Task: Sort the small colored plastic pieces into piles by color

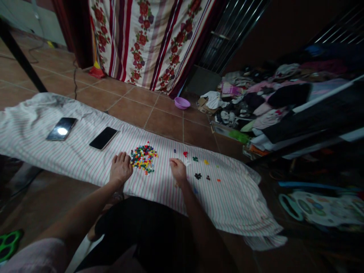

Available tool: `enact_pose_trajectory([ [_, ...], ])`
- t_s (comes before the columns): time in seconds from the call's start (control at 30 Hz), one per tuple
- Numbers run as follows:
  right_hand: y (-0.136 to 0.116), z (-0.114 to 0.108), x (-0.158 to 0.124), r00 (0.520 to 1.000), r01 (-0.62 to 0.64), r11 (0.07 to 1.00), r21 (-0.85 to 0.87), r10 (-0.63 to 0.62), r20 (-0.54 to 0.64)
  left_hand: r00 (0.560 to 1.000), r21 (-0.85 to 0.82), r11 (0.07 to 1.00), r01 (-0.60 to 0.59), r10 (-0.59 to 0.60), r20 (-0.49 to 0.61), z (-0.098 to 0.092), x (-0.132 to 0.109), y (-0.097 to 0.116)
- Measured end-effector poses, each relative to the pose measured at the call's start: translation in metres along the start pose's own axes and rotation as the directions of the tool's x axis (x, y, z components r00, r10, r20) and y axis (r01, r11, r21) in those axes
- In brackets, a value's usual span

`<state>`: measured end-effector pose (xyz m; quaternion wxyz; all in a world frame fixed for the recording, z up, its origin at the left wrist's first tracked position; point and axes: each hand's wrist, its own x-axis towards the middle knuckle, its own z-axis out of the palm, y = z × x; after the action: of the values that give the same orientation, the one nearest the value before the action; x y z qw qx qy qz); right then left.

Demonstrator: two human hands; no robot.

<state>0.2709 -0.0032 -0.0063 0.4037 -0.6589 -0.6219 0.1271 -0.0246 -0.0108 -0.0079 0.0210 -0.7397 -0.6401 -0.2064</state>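
A mixed pile of small coloured bead-like pieces [143,156] lies on a striped cloth [159,185]. My left hand [121,167] rests flat on the cloth at the pile's left edge, fingers stretched out. Right of the pile, my right hand [178,170] is closed with its fingertips together; whatever they may hold is hidden. Small single-colour groups lie around and beyond it: red pieces [185,154], green pieces [195,159], yellow pieces [206,162], black pieces [198,176], brown pieces [208,177] and orange pieces [218,180]. White pieces [188,163] sit just beside this hand.
Two phones, a dark phone [104,138] and a reflecting phone [61,129], lie on the cloth to the left. Beyond are a purple basin [182,103] on the tiled floor, a floral curtain [142,41] and heaped clothes [256,94]. A toy-like panel [324,207] stands at right.
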Motion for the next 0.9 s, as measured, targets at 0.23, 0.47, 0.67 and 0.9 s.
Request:
enact_pose_trajectory([
  [0.23,-0.036,0.059,-0.035,0.998,0.057,0.998,-0.022,-0.056,0.03,1.0,0.005,1.0,-0.009,0.009,-0.009,0.002,0.0,-0.001],
  [0.47,-0.047,0.076,-0.055,0.991,0.129,0.987,-0.092,-0.125,0.038,1.0,-0.009,1.0,0.0,0.0,-0.003,0.002,0.0,-0.001],
  [0.67,-0.051,0.075,-0.062,0.987,0.16,0.982,-0.101,-0.158,0.026,1.0,-0.026,1.0,0.001,-0.002,-0.011,0.002,-0.001,-0.002],
  [0.9,-0.055,0.072,-0.061,0.99,0.142,0.987,-0.08,-0.142,0.012,1.0,-0.015,1.0,-0.003,0.003,-0.007,0.001,-0.001,-0.002],
])
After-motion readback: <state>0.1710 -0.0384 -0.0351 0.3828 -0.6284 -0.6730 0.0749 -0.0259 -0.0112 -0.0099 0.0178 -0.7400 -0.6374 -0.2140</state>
